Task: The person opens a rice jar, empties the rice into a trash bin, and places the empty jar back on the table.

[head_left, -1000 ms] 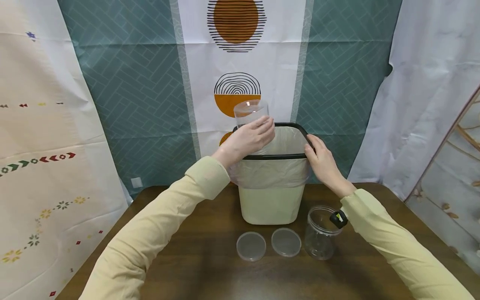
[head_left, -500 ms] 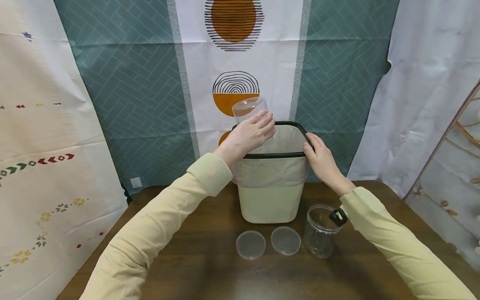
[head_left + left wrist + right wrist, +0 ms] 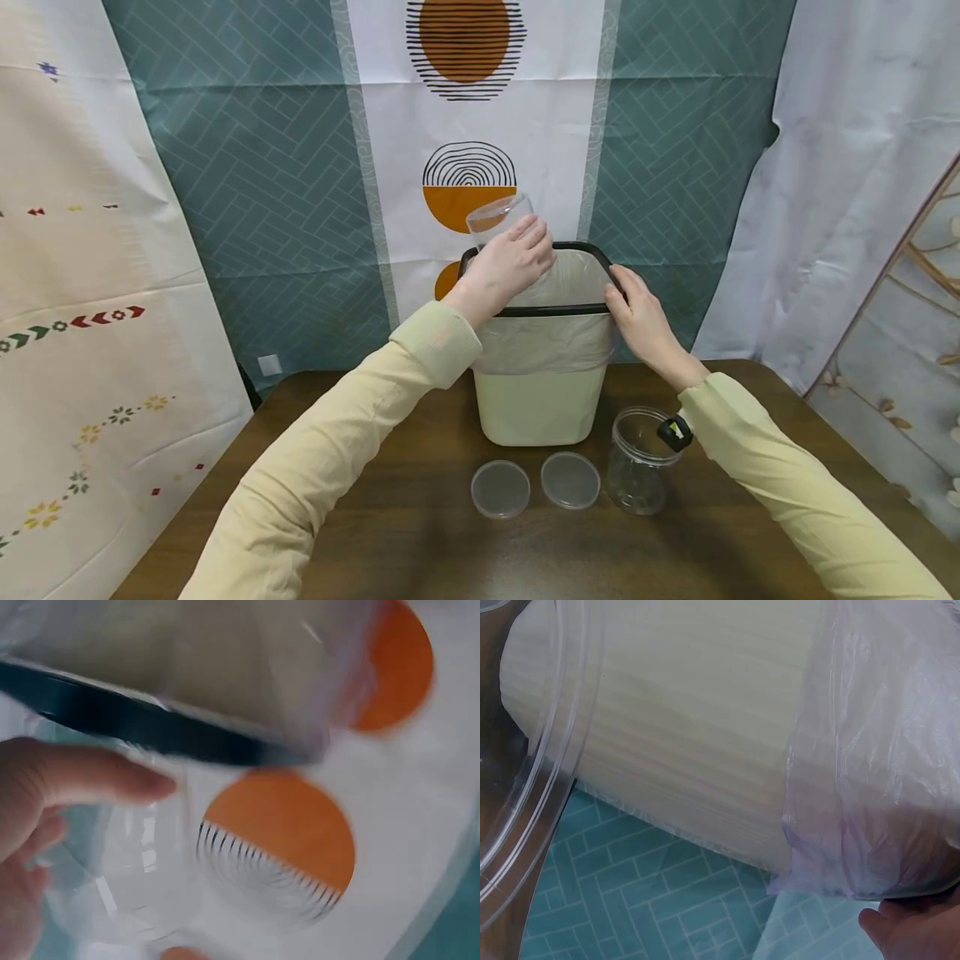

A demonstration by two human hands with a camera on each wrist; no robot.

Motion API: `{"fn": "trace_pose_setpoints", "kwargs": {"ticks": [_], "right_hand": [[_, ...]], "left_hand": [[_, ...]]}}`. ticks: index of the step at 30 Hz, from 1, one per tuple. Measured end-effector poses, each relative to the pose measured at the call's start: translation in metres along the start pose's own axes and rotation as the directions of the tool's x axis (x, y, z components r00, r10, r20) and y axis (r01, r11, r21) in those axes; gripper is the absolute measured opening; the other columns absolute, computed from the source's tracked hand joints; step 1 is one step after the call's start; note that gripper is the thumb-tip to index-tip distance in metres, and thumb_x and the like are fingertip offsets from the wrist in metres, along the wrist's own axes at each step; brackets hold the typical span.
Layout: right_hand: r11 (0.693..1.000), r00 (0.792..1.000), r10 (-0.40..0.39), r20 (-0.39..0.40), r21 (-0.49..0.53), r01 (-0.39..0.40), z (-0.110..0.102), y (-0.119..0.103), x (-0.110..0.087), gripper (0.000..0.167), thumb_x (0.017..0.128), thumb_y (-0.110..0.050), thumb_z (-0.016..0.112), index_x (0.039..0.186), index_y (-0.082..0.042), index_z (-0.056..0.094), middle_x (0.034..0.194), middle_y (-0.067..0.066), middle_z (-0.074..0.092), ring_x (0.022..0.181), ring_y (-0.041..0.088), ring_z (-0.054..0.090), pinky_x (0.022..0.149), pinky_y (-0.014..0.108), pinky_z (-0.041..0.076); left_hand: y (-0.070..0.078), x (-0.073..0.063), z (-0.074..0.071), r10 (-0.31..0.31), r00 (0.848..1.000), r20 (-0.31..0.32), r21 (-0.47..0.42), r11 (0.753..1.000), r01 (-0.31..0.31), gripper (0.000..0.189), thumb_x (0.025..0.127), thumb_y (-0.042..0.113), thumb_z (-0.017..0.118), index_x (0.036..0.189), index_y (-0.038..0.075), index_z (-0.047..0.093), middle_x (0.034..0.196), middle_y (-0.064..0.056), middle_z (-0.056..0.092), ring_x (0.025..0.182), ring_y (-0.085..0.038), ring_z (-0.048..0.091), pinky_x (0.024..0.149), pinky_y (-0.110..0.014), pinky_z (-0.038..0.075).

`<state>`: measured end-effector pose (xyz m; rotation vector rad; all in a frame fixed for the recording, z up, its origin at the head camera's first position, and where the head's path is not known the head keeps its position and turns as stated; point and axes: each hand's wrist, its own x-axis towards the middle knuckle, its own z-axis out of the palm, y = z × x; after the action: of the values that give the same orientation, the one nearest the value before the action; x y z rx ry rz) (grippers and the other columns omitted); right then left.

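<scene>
A light green trash bin (image 3: 542,408) with a black rim and a clear plastic liner (image 3: 551,346) stands on the table. My left hand (image 3: 506,267) grips a clear plastic jar (image 3: 491,218) at the bin's left rim; the jar is tilted, and its lower part is hidden behind the hand. The left wrist view shows the thumb (image 3: 112,776) along the jar's side, next to the dark rim. My right hand (image 3: 641,321) holds the bin's right front corner, fingers over the rim. A second clear jar (image 3: 637,475) stands uncovered below the right wrist.
Two round clear lids (image 3: 500,490) lie side by side in front of the bin, left of the standing jar. Brown wood forms the table (image 3: 375,517). Behind it hangs a green and white patterned cloth (image 3: 262,208), with pale curtains at both sides.
My left hand has shifted slightly right and up, and the jar in it leans more than before. The right hand keeps its hold on the bin; the lids and standing jar stay put.
</scene>
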<state>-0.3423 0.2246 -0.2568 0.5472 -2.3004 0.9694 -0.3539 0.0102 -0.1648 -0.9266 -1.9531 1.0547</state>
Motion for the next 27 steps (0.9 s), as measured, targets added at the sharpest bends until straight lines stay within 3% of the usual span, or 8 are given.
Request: {"fn": "trace_pose_setpoints", "kwargs": {"ticks": [2,5,10,14,18,22,27], "right_hand": [[1.000,1.000,-0.001,0.000,0.001,0.001,0.000,0.000,0.000,0.054,0.097,-0.030,0.032,0.135,0.008,0.030,0.139,0.025,0.026,0.126,0.037,0.024,0.098,0.049,0.021],[1.000,1.000,-0.005,-0.003,0.000,0.005,0.000,0.001,-0.001,0.058,0.097,-0.035,0.031,0.135,0.008,0.030,0.139,0.025,0.025,0.126,0.037,0.024,0.098,0.049,0.021],[1.000,1.000,-0.008,-0.004,-0.002,0.008,0.001,0.001,0.000,0.057,0.097,-0.034,0.032,0.135,0.008,0.030,0.139,0.025,0.026,0.127,0.037,0.023,0.098,0.049,0.020],[1.000,1.000,-0.010,-0.007,-0.003,0.010,0.000,0.001,0.000,0.056,0.097,-0.033,0.032,0.135,0.009,0.030,0.138,0.025,0.026,0.126,0.037,0.024,0.098,0.049,0.021],[1.000,1.000,-0.015,-0.015,-0.005,0.015,0.000,0.000,0.000,0.056,0.097,-0.033,0.032,0.134,0.009,0.031,0.138,0.025,0.027,0.126,0.037,0.024,0.098,0.049,0.021],[1.000,1.000,-0.013,-0.009,-0.006,0.013,0.000,0.000,0.000,0.057,0.097,-0.034,0.031,0.135,0.009,0.030,0.139,0.025,0.026,0.126,0.037,0.024,0.098,0.049,0.020],[1.000,1.000,-0.010,0.001,0.001,0.010,0.000,-0.001,-0.002,0.063,0.097,-0.041,0.029,0.135,0.009,0.029,0.139,0.025,0.025,0.126,0.038,0.023,0.098,0.050,0.020]], "left_hand": [[-0.002,-0.001,0.001,-0.040,0.999,-0.019,-0.129,0.991,0.037,0.045,0.085,0.001,0.058,0.128,0.011,0.048,0.125,-0.011,0.045,0.118,-0.027,0.035,0.103,-0.037,0.014],[-0.004,-0.002,0.002,-0.128,0.989,-0.081,-0.320,0.943,0.095,0.046,0.079,0.005,0.063,0.123,0.008,0.050,0.117,-0.010,0.049,0.111,-0.026,0.040,0.099,-0.037,0.023],[-0.003,-0.003,0.005,-0.240,0.969,-0.060,-0.386,0.901,0.199,0.054,0.072,0.015,0.062,0.122,0.002,0.045,0.108,-0.011,0.050,0.101,-0.027,0.045,0.086,-0.039,0.034],[-0.001,-0.002,0.002,-0.242,0.967,-0.078,-0.290,0.934,0.211,0.062,0.073,0.018,0.061,0.129,0.000,0.041,0.111,-0.012,0.050,0.100,-0.027,0.045,0.085,-0.040,0.035],[0.002,-0.001,-0.001,-0.170,0.973,-0.159,-0.103,0.983,0.155,0.050,0.082,0.014,0.056,0.128,0.001,0.043,0.117,-0.014,0.048,0.106,-0.028,0.042,0.091,-0.040,0.030],[0.007,0.001,-0.003,-0.107,0.981,-0.162,0.039,0.993,0.115,0.039,0.088,0.011,0.050,0.126,0.003,0.045,0.122,-0.014,0.046,0.112,-0.029,0.039,0.095,-0.039,0.026],[0.014,0.001,-0.001,-0.088,0.987,-0.136,0.083,0.991,0.100,0.036,0.092,0.008,0.043,0.128,0.007,0.046,0.124,-0.013,0.046,0.115,-0.028,0.038,0.096,-0.039,0.024]]}}
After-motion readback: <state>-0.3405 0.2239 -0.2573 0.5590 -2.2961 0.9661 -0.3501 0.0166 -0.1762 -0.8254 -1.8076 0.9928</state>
